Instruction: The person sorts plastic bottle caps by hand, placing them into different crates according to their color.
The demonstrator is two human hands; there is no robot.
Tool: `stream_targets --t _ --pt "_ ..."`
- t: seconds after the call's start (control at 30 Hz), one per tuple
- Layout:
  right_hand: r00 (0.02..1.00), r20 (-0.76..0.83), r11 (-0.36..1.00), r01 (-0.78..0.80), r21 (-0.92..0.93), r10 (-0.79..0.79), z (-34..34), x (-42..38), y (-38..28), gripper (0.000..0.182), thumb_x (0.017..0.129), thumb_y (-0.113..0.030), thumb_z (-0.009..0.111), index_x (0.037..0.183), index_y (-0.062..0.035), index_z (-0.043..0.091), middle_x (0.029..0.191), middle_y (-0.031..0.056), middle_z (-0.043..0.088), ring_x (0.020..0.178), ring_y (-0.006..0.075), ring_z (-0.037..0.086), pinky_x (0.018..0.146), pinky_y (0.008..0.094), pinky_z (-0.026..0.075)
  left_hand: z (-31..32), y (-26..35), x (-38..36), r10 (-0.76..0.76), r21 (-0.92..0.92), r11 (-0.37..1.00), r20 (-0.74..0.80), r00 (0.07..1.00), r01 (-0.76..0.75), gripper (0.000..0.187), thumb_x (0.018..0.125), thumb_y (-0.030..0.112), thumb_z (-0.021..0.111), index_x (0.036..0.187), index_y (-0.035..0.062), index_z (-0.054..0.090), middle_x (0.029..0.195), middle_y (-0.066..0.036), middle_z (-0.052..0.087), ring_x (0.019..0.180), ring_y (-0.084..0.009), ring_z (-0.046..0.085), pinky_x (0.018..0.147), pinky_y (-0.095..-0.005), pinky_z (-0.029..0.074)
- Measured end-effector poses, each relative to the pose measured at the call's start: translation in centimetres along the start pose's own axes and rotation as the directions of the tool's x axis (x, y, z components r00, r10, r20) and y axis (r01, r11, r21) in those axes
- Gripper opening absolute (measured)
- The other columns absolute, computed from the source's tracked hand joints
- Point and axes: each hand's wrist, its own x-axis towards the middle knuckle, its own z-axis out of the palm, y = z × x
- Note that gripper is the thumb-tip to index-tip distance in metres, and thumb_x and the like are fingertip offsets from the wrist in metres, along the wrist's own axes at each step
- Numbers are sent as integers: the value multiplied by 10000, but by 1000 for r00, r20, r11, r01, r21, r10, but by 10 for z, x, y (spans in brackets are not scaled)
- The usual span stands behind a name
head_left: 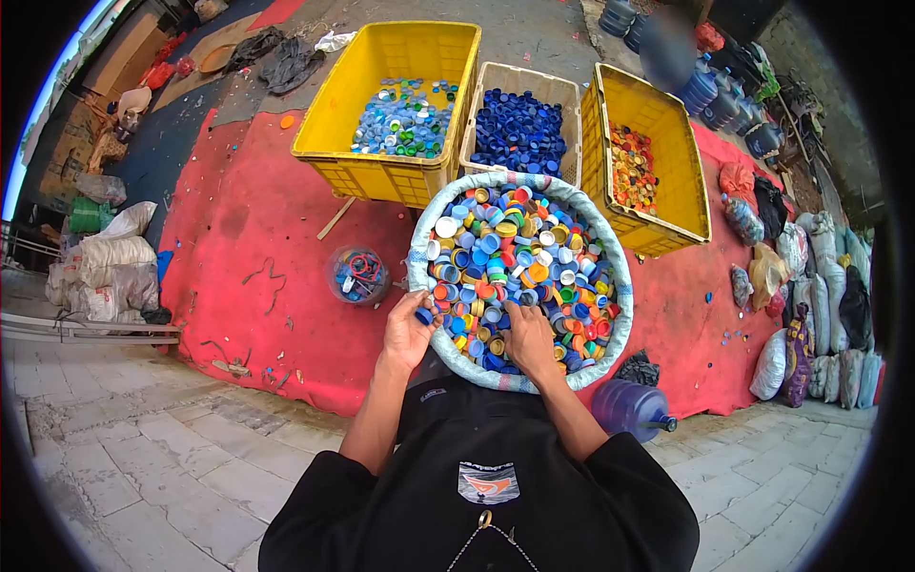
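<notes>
Loose plastic caps (538,272): light, stiff, best pinched by the side

Beneath everything in front of you spreads the red mat (238,238). On its far part stand the left yellow crate (376,181), the pale crate (529,78) of blue caps and the right yellow crate (658,224). These look stiff; loaded, they should be lifted by opposite rims.

Nearest you is the round basket (618,286), heaped with mixed caps. Its padded-looking rim seems softer and kinder to hold, but the full load is probably weighty, so take it with both hands on opposite sides.

Your right hand (529,338) has its fingers down among the caps; you cannot tell from here whether they close on one. Your left hand (408,334) is at the basket's near-left edge, its fingers pinched on a blue cap (424,316).

Each cap should be nearly weightless, hard and not fragile, perhaps slick if wet or dusty. Take it across the side wall between thumb and finger, or hook its open lip; a flat top offers little purchase, and neighbours may roll.
</notes>
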Motion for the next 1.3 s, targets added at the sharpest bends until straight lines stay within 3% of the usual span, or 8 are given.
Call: stream_targets --t 0.37,0.5,0.57,0.7,0.73,0.87,1.1,1.3 --pt "998 43 994 31 107 -36 9 -7 16 534 719 -23 659 1238 -6 532 975 203 644 943 396 592 831 477 469 23 -35 -3 5 638 770 2 1000 -5 216 840 156 723 940 31 578 745 8 569 626 -60 501 568 -228 421" --pt "990 3 896 -130 426 142 -10 -8 17 562 720 24 685 1258 -17 526 1051 173 624 835 298 626 721 396 504 31 -47 -3 88 867 469 147 985 -171 264 812 159 748 974 8 604 735 -6 610 638 -74 550 562 -249 440" --pt "965 -34 802 -196 565 260 -17 -9 28 603 725 23 749 1277 -8 509 1032 131 613 663 133 584 594 282 492 37 -52 -5 81 933 247 249 965 -262 268 800 153 755 979 8 617 726 -17 623 629 -80 557 561 -264 443" --pt "864 90 315 -275 908 496 -41 -18 45 504 801 -8 713 1262 9 511 1033 52 564 770 70 558 656 210 472 39 -79 -2 42 897 116 424 905 -426 301 766 142 763 982 -10 620 743 -99 635 637 -196 607 583 -326 475" --pt "846 110 245 -272 931 522 -43 -23 52 472 817 -24 697 1250 14 515 1024 52 567 789 78 565 677 222 480 46 -79 -5 37 873 -54 487 873 -485 334 764 127 740 1034 -12 599 803 -148 644 712 -297 643 618 -385 503" --pt "804 181 -12 -211 977 566 -49 -40 61 363 876 -78 641 1214 -2 530 1010 50 601 843 119 598 733 251 494 53 -98 -1 64 808 -328 536 842 -490 363 790 144 719 1096 24 566 914 -167 686 843 -376 657 716 -462 516" --pt "760 200 15 -266 964 618 -33 -64 59 337 875 -74 652 1191 -17 551 1013 48 607 850 117 597 729 251 500 63 -115 8 19 837 -446 363 931 -317 353 786 148 720 1063 27 537 936 -159 706 780 -393 675 658 -487 525" --pt "776 235 47 -321 946 585 -32 -60 59 358 863 -96 670 1190 -15 551 1004 41 608 830 96 582 738 245 498 57 -122 12 49 809 -451 445 894 -377 310 780 120 714 1037 33 563 904 -140 713 789 -373 679 674 -471 529"
